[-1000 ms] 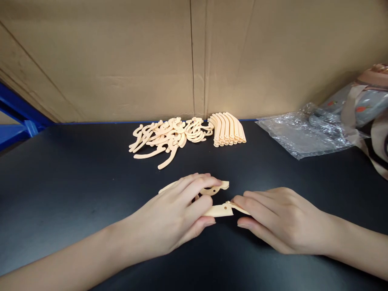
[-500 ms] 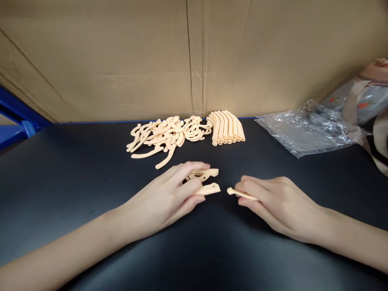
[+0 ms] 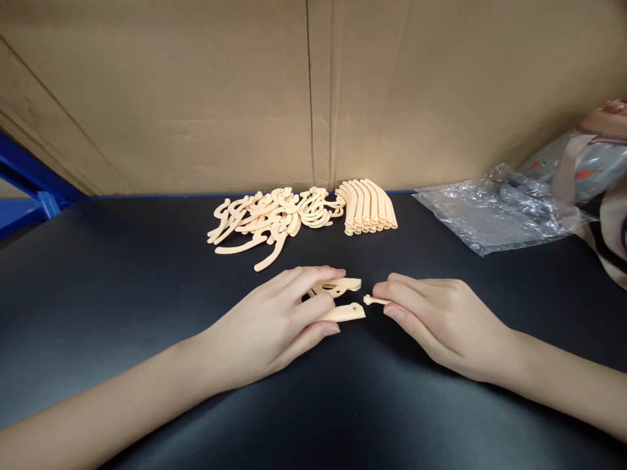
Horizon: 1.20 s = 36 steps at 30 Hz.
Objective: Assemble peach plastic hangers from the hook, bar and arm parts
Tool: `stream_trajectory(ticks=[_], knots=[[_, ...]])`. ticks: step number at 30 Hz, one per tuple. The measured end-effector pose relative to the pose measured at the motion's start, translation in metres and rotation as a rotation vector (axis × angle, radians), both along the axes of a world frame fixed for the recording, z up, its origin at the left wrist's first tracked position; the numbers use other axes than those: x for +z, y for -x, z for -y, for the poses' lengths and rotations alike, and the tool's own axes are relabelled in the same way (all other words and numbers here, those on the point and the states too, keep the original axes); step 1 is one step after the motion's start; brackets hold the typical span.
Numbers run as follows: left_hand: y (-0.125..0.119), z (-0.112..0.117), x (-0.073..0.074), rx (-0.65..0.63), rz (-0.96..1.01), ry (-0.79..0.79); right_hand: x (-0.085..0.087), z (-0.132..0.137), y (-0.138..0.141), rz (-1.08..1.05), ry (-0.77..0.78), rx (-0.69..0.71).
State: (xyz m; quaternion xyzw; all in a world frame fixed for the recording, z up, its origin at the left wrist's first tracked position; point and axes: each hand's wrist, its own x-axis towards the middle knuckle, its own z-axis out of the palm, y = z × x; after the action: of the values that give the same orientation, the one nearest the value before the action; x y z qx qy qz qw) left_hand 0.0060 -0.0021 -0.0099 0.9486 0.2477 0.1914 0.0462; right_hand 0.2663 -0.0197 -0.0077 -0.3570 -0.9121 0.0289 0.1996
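My left hand (image 3: 287,320) is closed around a beige plastic piece that looks like part of a folding clothes hanger (image 3: 349,313). Two flat ends stick out to the right, the nearer one with a small hole. Its middle is hidden under my fingers. Just right of it, my right hand (image 3: 435,320) pinches a slim beige plastic hanger arm (image 3: 375,299). The arm's small knobbed tip points left toward the left-hand piece, with a narrow gap between them. Most of the arm lies hidden behind my fingers.
Beyond my hands on the black table (image 3: 161,281) lies a loose pile of curved beige hanger pieces (image 3: 274,212). Beside it is a neat stack of curved arms (image 3: 369,205). A clear plastic bag (image 3: 475,215) lies to the right, before a cardboard wall (image 3: 220,98).
My right hand has moved slightly left and away from me, bringing the arm's tip closer to the left-hand piece. The left-hand piece has shifted a little to the right.
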Motion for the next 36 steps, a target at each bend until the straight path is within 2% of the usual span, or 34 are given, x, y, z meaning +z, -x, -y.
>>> stream_trajectory(ticks=[5,9,15,23,27,36], knots=[[0.0004,0.0006,-0.0001,-0.005,0.018,0.003,-0.0006,0.0011,0.0026,-0.108,0.137,0.002],[-0.0015,-0.0005,0.0024,-0.011,0.001,0.004,0.0007,0.0014,0.0054,-0.143,0.215,0.057],[-0.0027,0.0013,0.0033,-0.024,-0.036,-0.008,0.0012,0.0041,0.0097,-0.104,0.208,0.123],[-0.0017,0.0009,0.0008,0.019,0.005,0.017,0.0037,0.0083,0.0077,-0.184,0.306,0.002],[-0.0017,0.0005,0.0005,0.027,0.009,0.013,0.0029,0.0079,0.0061,-0.184,0.292,0.013],[-0.0018,-0.0003,-0.0002,0.047,-0.002,0.028,-0.0034,0.0069,0.0083,-0.105,0.115,0.065]])
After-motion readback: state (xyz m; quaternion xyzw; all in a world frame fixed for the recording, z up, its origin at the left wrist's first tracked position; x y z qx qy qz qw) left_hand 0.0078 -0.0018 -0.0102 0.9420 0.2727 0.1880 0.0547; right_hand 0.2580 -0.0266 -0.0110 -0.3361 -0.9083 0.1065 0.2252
